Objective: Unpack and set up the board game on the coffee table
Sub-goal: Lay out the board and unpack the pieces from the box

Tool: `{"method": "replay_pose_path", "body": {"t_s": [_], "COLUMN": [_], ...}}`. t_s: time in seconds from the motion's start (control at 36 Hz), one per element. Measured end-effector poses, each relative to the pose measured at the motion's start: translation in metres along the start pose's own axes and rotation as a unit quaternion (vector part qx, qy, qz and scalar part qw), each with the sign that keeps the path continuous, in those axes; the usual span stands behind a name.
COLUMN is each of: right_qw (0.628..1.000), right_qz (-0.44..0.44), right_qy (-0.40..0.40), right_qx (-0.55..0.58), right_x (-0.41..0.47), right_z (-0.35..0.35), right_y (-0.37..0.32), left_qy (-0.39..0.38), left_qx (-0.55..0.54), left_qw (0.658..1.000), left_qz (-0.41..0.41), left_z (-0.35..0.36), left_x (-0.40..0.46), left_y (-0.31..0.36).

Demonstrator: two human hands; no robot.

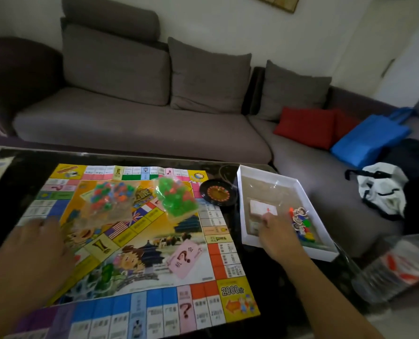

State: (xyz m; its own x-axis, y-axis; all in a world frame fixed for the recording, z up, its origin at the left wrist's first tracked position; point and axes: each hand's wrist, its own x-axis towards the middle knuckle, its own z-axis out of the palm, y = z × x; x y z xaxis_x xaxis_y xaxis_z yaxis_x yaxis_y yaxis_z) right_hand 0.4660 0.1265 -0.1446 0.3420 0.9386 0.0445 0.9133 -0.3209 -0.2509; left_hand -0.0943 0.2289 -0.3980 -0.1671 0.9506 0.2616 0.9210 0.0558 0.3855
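Reaching into the white box tray [272, 174] beside the game board [140, 241] on the worktop, the right hand [277, 234] touches a card packet [262, 207] — grip state unclear; left hand [36, 243] rests flat — grip wide — on the board.

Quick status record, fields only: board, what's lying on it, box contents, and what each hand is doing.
board: game board unfolded flat on the dark coffee table
on board: two clear bags of plastic pieces, one mixed colours, one mostly green
beside board: small roulette wheel, between board and box
box: white box tray right of board; holds a card pack and coloured tokens
left hand: resting on board's left side, blurred
right hand: in the box, fingertips at the card pack
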Motion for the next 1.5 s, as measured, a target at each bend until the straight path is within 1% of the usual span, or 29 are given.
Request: {"method": "replay_pose_path", "body": {"t_s": [0.03,0.06,0.08,0.11,0.14,0.17,0.22,0.33,0.39,0.44,0.56,0.67,0.72,0.81,0.89,0.94,1.06,1.11,1.17,1.19,1.22,1.25,1.31,1.33,1.36,1.39,1.42,1.47,1.5], "right_qw": [1.000,0.999,0.998,0.998,0.998,0.998,0.997,0.992,0.988,0.986,0.989,0.994,0.992,0.984,0.975,0.981,0.993,0.994,0.988,0.983,0.978,0.970,0.952,0.944,0.937,0.931,0.928,0.925,0.920], "right_qz": [-0.008,-0.020,-0.025,-0.026,-0.028,-0.032,-0.042,-0.083,-0.104,-0.111,-0.112,-0.097,-0.110,-0.085,-0.077,-0.071,-0.060,-0.065,-0.090,-0.115,-0.144,-0.179,-0.254,-0.288,-0.320,-0.346,-0.361,-0.363,-0.363], "right_qy": [-0.011,-0.014,-0.014,-0.015,-0.015,-0.018,-0.030,-0.055,-0.063,-0.074,-0.045,-0.036,-0.057,-0.116,-0.150,-0.131,-0.049,0.013,0.077,0.101,0.119,0.133,0.130,0.117,0.099,0.072,0.035,-0.032,-0.062], "right_qx": [-0.024,-0.042,-0.050,-0.046,-0.045,-0.042,-0.055,-0.075,-0.091,-0.103,-0.086,-0.014,-0.002,0.108,0.141,0.121,0.084,0.091,0.099,0.097,0.094,0.099,0.113,0.111,0.104,0.095,0.086,0.106,0.132], "right_x": [0.002,0.004,0.005,0.007,0.007,0.008,0.007,0.009,0.012,0.015,0.020,0.022,0.020,0.019,0.017,0.017,0.012,0.009,0.003,-0.001,-0.007,-0.015,-0.037,-0.047,-0.058,-0.069,-0.076,-0.088,-0.092], "right_z": [0.006,0.010,0.012,0.014,0.013,0.012,0.008,0.003,0.005,0.008,0.010,0.010,0.008,0.002,-0.009,-0.013,-0.012,-0.017,-0.026,-0.029,-0.031,-0.031,-0.031,-0.030,-0.027,-0.023,-0.020,-0.014,-0.011], "right_y": [0.006,0.009,0.010,0.014,0.012,0.011,0.010,0.014,0.018,0.023,0.026,0.028,0.026,0.027,0.031,0.036,0.039,0.033,0.021,0.012,0.003,-0.008,-0.036,-0.049,-0.064,-0.077,-0.088,-0.105,-0.111], "left_qy": [-0.014,-0.026,-0.035,-0.053,-0.114,-0.130,-0.199,-0.194,-0.213,-0.217,-0.237,-0.238,-0.242,-0.241,-0.257,-0.271,-0.272,-0.274,-0.286,-0.295,-0.313,-0.339,-0.378,-0.367,-0.346,-0.320,-0.295,-0.253,-0.236], "left_qx": [-0.003,-0.003,0.000,-0.021,-0.052,-0.043,-0.081,-0.127,-0.135,-0.131,-0.110,-0.077,-0.074,-0.073,-0.069,-0.066,-0.098,-0.145,-0.225,-0.283,-0.353,-0.441,-0.604,-0.646,-0.666,-0.668,-0.650,-0.556,-0.512], "left_qw": [1.000,0.999,0.998,0.994,0.986,0.979,0.957,0.921,0.907,0.906,0.916,0.917,0.915,0.915,0.911,0.907,0.906,0.905,0.902,0.894,0.874,0.830,0.695,0.656,0.645,0.654,0.682,0.777,0.813], "left_qz": [0.002,0.032,0.060,0.090,0.108,0.149,0.193,0.314,0.336,0.340,0.305,0.311,0.315,0.315,0.316,0.316,0.308,0.291,0.232,0.183,0.121,0.048,-0.096,-0.132,-0.146,-0.155,-0.160,-0.151,-0.145], "left_z": [-0.069,-0.124,-0.148,-0.194,-0.212,-0.215,-0.205,-0.169,-0.148,-0.132,-0.110,-0.098,-0.097,-0.098,-0.099,-0.101,-0.104,-0.108,-0.118,-0.125,-0.133,-0.143,-0.160,-0.168,-0.176,-0.181,-0.187,-0.192,-0.196], "left_x": [-0.030,-0.054,-0.065,-0.092,-0.099,-0.108,-0.116,-0.129,-0.131,-0.134,-0.137,-0.138,-0.140,-0.140,-0.139,-0.137,-0.131,-0.129,-0.127,-0.125,-0.124,-0.123,-0.120,-0.118,-0.118,-0.118,-0.118,-0.115,-0.114], "left_y": [0.074,0.138,0.178,0.244,0.272,0.295,0.334,0.407,0.435,0.454,0.466,0.466,0.466,0.466,0.465,0.465,0.461,0.459,0.456,0.455,0.455,0.455,0.448,0.442,0.432,0.420,0.409,0.382,0.369]}}
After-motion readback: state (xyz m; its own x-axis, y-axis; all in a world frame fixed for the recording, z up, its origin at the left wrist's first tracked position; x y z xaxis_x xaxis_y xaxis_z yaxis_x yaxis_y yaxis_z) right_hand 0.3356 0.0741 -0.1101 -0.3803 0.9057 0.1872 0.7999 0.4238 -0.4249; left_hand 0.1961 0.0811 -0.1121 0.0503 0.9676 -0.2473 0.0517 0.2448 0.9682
